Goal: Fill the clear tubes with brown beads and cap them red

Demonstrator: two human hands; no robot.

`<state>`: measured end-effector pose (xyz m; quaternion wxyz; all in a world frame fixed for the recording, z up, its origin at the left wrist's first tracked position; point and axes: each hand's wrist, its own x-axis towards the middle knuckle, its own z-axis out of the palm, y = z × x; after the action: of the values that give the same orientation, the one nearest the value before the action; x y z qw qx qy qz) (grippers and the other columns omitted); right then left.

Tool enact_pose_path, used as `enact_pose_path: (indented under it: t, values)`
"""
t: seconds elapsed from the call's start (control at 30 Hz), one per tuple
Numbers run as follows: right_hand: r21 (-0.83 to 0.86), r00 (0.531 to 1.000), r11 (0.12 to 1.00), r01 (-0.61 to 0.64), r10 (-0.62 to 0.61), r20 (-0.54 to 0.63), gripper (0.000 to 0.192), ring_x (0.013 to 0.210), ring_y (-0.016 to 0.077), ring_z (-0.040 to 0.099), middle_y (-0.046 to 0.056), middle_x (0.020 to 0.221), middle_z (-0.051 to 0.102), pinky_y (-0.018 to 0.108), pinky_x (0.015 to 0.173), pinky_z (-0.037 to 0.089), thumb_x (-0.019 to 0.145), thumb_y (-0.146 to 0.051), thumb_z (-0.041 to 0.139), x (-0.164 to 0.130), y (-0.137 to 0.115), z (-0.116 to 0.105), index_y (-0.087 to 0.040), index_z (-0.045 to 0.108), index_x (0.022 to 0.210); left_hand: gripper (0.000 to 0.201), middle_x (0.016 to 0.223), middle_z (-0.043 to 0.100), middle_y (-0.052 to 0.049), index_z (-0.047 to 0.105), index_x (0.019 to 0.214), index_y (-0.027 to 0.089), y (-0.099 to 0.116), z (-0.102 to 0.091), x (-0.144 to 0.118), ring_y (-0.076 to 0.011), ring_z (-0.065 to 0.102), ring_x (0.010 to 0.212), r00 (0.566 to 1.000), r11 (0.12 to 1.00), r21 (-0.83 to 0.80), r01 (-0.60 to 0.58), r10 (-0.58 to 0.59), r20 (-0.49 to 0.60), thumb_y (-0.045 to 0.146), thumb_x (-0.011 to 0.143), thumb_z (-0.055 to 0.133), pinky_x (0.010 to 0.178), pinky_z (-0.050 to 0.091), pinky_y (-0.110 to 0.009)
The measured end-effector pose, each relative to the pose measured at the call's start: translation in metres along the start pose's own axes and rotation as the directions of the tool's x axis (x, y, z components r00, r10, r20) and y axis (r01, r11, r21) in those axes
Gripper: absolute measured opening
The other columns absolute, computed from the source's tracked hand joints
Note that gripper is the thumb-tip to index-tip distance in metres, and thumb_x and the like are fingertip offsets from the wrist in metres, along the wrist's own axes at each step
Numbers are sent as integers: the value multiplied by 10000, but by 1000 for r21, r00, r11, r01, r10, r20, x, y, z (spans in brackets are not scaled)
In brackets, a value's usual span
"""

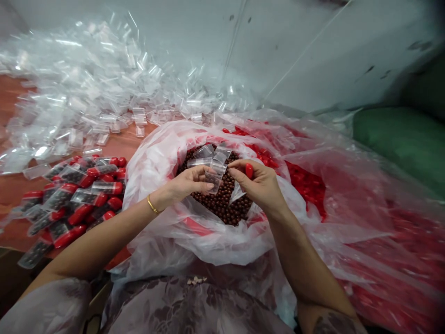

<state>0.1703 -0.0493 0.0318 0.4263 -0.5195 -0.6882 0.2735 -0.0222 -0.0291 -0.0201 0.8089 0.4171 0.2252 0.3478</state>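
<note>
My left hand (pixel 187 183) is closed on a clear plastic tube (pixel 217 176), held between thumb and fingers. My right hand (pixel 262 185) has a glossy red cap (pixel 249 170) tucked in its curled fingers. Its thumb and forefinger come together beside the tube; whether they touch it I cannot tell. Both hands are over an open white plastic bag (pixel 146 185) full of small dark brown balls (pixel 222 206). A few more clear tubes (pixel 205 150) lie on top of the balls, just beyond my fingers.
At left, several red-capped tubes (pixel 74 197) filled with dark balls are heaped on the orange table surface (pixel 127 139). Behind them spreads a large pile of clear tubes (pixel 86 79). A translucent bag of red caps (pixel 308 185) lies right, near a green object (pixel 399 139).
</note>
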Motion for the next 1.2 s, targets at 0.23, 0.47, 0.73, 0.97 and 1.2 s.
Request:
enact_pose_path:
  t: [0.23, 0.47, 0.73, 0.97, 1.2]
  values:
    - [109, 972, 991, -79, 52, 230, 197, 644, 125, 566, -10, 692, 651, 258, 626, 450, 703, -373, 706, 9, -6, 9, -194, 720, 785, 387, 785, 637, 20, 599, 925, 142, 0, 2, 1, -62, 588, 696, 995, 996, 38, -80, 77, 59, 185, 620, 834, 647, 466, -184]
    - [516, 904, 742, -428, 346, 251, 361, 382, 60, 336, -83, 519, 410, 204, 353, 264, 720, -547, 653, 3, 7, 4, -201, 639, 825, 376, 818, 615, -6, 597, 939, 139, -2, 3, 0, -87, 561, 730, 994, 978, 185, -91, 76, 82, 289, 668, 809, 672, 441, -221]
    - [623, 926, 728, -286, 378, -17, 430, 603, 92, 504, -36, 712, 533, 204, 509, 422, 712, -644, 647, 7, 14, 32, -226, 583, 794, 346, 953, 621, -50, 608, 942, 138, -1, 6, -5, -138, 565, 870, 965, 934, 326, -146, 63, 253, 306, 695, 784, 780, 459, -274]
    - [423, 971, 886, -190, 232, -50, 368, 503, 87, 423, -60, 588, 463, 219, 487, 365, 795, -595, 558, -4, 15, 38, -237, 608, 863, 306, 937, 632, -40, 626, 919, 155, 2, 6, -8, -137, 572, 877, 972, 938, 304, -166, 103, 211, 292, 694, 783, 821, 445, -278]
    - [218, 933, 921, -323, 271, 238, 245, 449, 97, 523, -32, 509, 581, 230, 483, 429, 656, -383, 735, -8, 7, -6, -176, 606, 663, 309, 952, 647, -50, 633, 933, 144, 0, 4, -7, -146, 581, 891, 977, 927, 337, -167, 110, 180, 291, 701, 775, 824, 451, -280]
